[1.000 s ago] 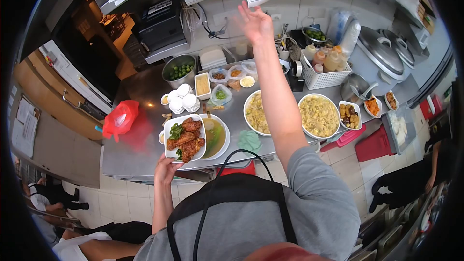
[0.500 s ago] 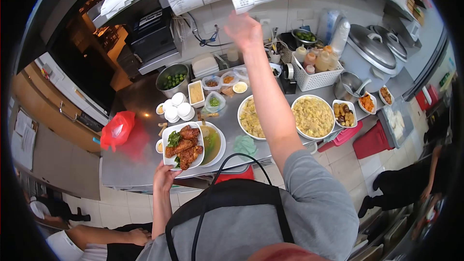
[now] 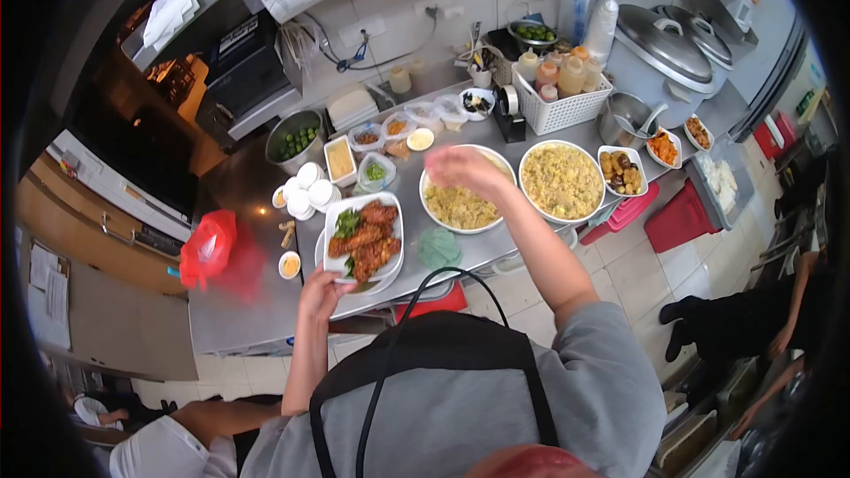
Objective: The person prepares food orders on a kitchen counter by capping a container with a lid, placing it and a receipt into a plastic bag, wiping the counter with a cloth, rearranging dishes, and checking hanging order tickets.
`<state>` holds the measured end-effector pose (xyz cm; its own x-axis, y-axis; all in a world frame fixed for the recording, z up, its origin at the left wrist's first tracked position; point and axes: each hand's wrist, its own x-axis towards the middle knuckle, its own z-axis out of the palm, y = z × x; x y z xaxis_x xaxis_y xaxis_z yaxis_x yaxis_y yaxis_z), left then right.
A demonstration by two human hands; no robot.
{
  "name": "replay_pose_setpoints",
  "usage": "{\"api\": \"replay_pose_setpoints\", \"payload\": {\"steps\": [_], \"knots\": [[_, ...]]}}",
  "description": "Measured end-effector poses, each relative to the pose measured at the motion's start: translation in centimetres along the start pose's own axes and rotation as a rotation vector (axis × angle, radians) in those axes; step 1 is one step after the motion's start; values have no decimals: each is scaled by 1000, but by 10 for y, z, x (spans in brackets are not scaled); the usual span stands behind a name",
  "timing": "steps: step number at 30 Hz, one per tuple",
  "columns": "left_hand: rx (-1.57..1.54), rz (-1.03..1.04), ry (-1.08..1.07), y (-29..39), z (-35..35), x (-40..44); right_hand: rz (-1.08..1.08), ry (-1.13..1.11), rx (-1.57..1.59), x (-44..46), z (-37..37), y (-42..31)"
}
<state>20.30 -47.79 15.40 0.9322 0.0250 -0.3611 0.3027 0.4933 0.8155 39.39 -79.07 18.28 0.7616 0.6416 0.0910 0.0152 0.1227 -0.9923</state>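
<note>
My left hand point(image 3: 320, 294) grips the near left edge of a square white dish point(image 3: 331, 266). Dark-glazed fried chicken pieces point(image 3: 376, 255) and some green leaves point(image 3: 347, 223) lie in it. Beneath this dish, a round white bowl point(image 3: 390, 281) is mostly covered. My right hand point(image 3: 467, 170) is above a white bowl of yellow rice-like food point(image 3: 460, 210), its fingers smeared by motion. It appears to hold nothing, though its grip is unclear. A second bowl of the same food point(image 3: 561, 183) stands to its right. Crumpled green cloth point(image 3: 439, 249) lies between dish and bowls.
Stacked white lids point(image 3: 305, 190), a pot of green limes point(image 3: 297, 142) and small food bags line the steel counter. A white basket of sauce bottles point(image 3: 567, 108) stands behind. Left is a red plastic bag point(image 3: 208, 248). Other people stand at both sides.
My right hand has come down from the paper slips on the rail to above the yellow food. The chicken dish has shifted right in view, covering more of the bowl beneath.
</note>
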Motion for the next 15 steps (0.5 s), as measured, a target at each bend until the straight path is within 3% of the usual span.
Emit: {"api": "replay_pose_setpoints", "payload": {"steps": [2,6,8,9,11,15], "knots": [[-5,41,-60,6,7,8,310,-102,109,-38,11,38],[33,118,-51,35,18,24,621,-146,187,-100,24,100],[52,152,-33,50,19,37,581,121,409,-114,24,130],[53,167,-15,55,22,44,586,105,407,-113,24,140],[50,164,6,63,28,59,450,477,788,-106,25,147],[146,26,9,58,26,101,292,601,992,-80,20,163]]}}
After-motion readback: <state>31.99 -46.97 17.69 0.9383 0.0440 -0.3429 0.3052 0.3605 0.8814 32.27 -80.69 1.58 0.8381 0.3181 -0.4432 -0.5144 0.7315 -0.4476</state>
